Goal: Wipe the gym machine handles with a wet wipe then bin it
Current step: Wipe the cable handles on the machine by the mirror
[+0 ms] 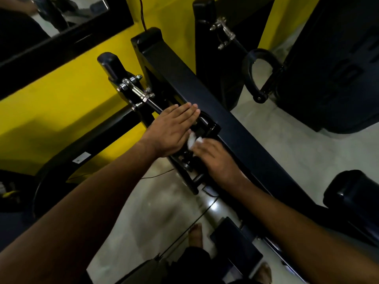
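1. A person's left hand [174, 130] lies flat, fingers straight and together, on top of a black gym machine handle [209, 128]; its grip is fully open and holds nothing.
2. The right hand [213, 158] curls its fingers around a crumpled white wet wipe [193, 141], its grip closed on the wipe and pressing it against the handle, just beside the left hand's palm edge.
3. The handle hangs from a chrome swivel link [136, 92] beside a long dark metal machine beam [205, 93].
4. A second black loop handle [249, 74] hangs well apart on the far side of the beam.
5. A bright yellow wall [71, 95] with a black-framed mirror [61, 27] stands behind; a pale grey polished floor [276, 144] lies below, where a bare foot [195, 232] shows.
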